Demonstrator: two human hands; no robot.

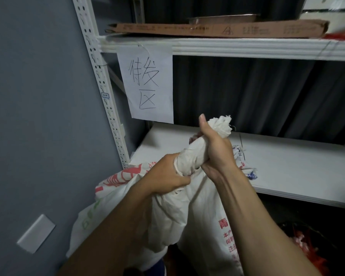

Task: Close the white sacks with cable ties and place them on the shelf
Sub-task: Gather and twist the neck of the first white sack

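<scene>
A white woven sack (pixel 187 212) with red and green print hangs in front of the white shelf board (pixel 287 166). Its mouth is gathered into a twisted neck (pixel 191 156). My right hand (pixel 215 148) grips the upper neck, thumb pointing up, with the frayed sack top sticking out above it. My left hand (pixel 167 176) grips the lower neck, just under the right hand. A thin black cable tie (pixel 241 142) appears to lie on the shelf board behind my right hand. Another tied white sack end (pixel 247 170) with blue print lies on the shelf, mostly hidden by my right arm.
A paper sign (pixel 147 84) with handwritten characters hangs from the upper shelf rail (pixel 247 48). A long flat cardboard box (pixel 217 28) lies on the upper shelf. The perforated white upright (pixel 102 86) stands left, against a grey wall. Red netting (pixel 307 250) lies low right.
</scene>
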